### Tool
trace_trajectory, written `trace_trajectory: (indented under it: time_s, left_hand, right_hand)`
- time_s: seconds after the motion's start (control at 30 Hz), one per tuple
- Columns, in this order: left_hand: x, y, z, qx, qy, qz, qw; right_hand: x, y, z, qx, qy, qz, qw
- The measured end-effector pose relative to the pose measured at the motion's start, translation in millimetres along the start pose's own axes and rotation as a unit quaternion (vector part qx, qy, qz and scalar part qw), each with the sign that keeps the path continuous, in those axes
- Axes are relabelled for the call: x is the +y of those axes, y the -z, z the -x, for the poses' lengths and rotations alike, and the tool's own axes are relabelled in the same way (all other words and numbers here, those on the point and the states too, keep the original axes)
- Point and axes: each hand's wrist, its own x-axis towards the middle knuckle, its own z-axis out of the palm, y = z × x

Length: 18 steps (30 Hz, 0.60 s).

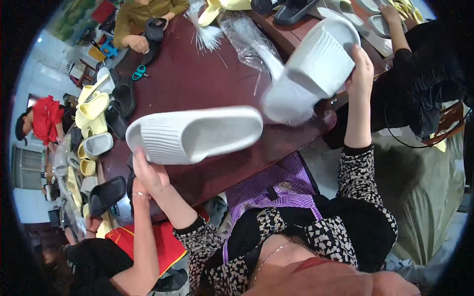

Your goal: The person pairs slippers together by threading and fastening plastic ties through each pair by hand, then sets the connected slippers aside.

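Observation:
My left hand [152, 173] grips a white slide slipper [217, 133] by its toe end, fingers hidden behind it. The slipper lies nearly level above the table, its ribbed strap toward my hand. My right hand [361, 71] holds a second white slide slipper [318, 61] by its edge, with the thumb on the side. This one is tilted higher up at the right, and its lower end is smeared by motion. The two slippers are apart, though close at their ends.
On the dark red table [173, 84] lie a clear plastic bag [247, 42], a bundle of white ties [205, 32] and teal-handled scissors [139, 73]. Yellow slippers [94, 106] and black slippers [107, 195] pile at the left. Co-workers' hands work at the left, far side and right.

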Motion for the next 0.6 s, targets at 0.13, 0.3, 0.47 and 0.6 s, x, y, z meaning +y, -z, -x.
trace_trajectory:
  time_s: [0.13,0.3,0.47,0.6]
  left_hand:
    - [2,1,-28,-0.097,0.069,-0.087,0.989]
    - [-21,-34,-47,-0.174,-0.01,-0.207,0.963]
    - [-46,-69,-58,-0.129,-0.227,-0.379,0.888]
    - [-56,-72,-35,-0.108,-0.331,-0.444,0.826]
  right_hand:
    - [9,-13,12,-0.132,-0.025,0.114,0.984]
    - [30,-73,32,-0.316,-0.124,0.082,0.937]
    - [77,-112,0,-0.307,0.093,0.173,0.931]
    - [65,-97,-13,-0.306,0.1,0.196,0.926]
